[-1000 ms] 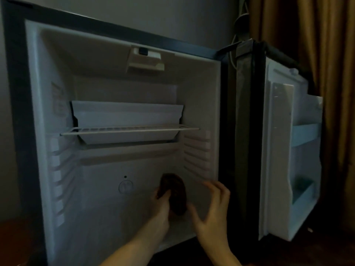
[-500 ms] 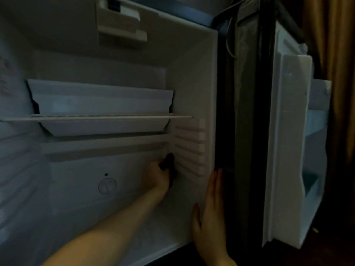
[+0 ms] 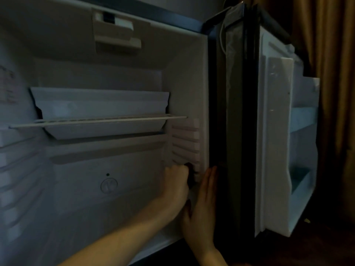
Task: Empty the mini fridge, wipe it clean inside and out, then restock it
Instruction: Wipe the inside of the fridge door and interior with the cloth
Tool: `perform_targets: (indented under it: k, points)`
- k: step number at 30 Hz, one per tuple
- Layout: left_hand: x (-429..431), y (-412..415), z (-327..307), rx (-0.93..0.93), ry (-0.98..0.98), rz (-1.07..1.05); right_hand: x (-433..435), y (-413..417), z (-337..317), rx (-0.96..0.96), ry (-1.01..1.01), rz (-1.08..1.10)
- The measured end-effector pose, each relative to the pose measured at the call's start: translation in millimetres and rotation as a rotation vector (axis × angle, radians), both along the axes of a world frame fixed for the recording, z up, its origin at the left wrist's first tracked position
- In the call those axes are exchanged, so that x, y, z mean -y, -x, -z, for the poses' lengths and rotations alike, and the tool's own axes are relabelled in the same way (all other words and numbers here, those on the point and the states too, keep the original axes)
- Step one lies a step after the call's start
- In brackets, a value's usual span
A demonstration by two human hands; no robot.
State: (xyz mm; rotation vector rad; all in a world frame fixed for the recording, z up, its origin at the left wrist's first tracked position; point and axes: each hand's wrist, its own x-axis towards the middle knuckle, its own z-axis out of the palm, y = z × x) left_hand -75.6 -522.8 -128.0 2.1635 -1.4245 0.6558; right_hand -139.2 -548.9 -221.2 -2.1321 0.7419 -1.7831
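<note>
The left hand [image 3: 175, 182] gripped a dark cloth [image 3: 190, 176] (long axis seemingly vertical) against the lower right wall of the mini fridge [image 3: 186, 79]; the right hand [image 3: 204, 204] lay flat, fingers straight, on its front edge.

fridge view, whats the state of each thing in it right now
fridge: open, no food seen inside
door: swung wide to the right, its racks look bare
shelf: in place, level, nothing on it
cloth: dark, bunched, pressed on the ribbed right inner wall
left hand: holds the cloth
right hand: flat, fingers straight, on the fridge's right front edge
</note>
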Motion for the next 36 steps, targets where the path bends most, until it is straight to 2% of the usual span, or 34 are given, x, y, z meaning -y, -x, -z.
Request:
perform_targets:
  k: [7, 10, 12, 15, 17, 21, 24, 29, 33, 36]
  points:
    - [19.8, -39.4, -5.2, -0.192, 0.167, 0.105, 5.0, 0.8, 4.2, 0.014, 0.036, 0.017]
    - [22.8, -38.1, -5.9, -0.219, 0.087, 0.027, 4.8, 0.4, 4.5, 0.024, 0.029, 0.017]
    - [13.2, -21.9, -5.2, -0.168, 0.029, 0.010, 4.5, 1.4, 4.2, 0.024, 0.030, 0.020]
    - [-14.2, 12.7, -1.7, -0.058, -0.063, 0.088, 3.7, 3.0, 4.2, 0.002, 0.004, 0.010]
    - [-24.5, 28.5, -0.6, -0.079, -0.075, 0.101, 2.5, 4.5, 4.1, -0.017, -0.012, 0.019]
    - [-24.9, 31.7, -0.3, -0.108, -0.035, 0.080, 4.2, 5.1, 2.6, -0.110, -0.026, 0.062]
    - [-22.9, 20.5, 6.8, -0.179, 0.038, 0.137, 3.9, 4.8, 3.0, -0.052, -0.011, 0.003]
    - [-6.9, -11.2, 8.9, -0.344, 0.118, 0.101, 4.9, 3.5, 5.7, -0.002, 0.005, 0.001]
    - [13.6, -32.8, -4.9, -0.399, 0.141, 0.055, 7.7, 4.5, 7.2, 0.006, 0.001, 0.007]
    - [8.7, -22.2, -1.4, -0.374, 0.111, 0.088, 7.5, 6.7, 6.5, -0.003, 0.022, 0.009]
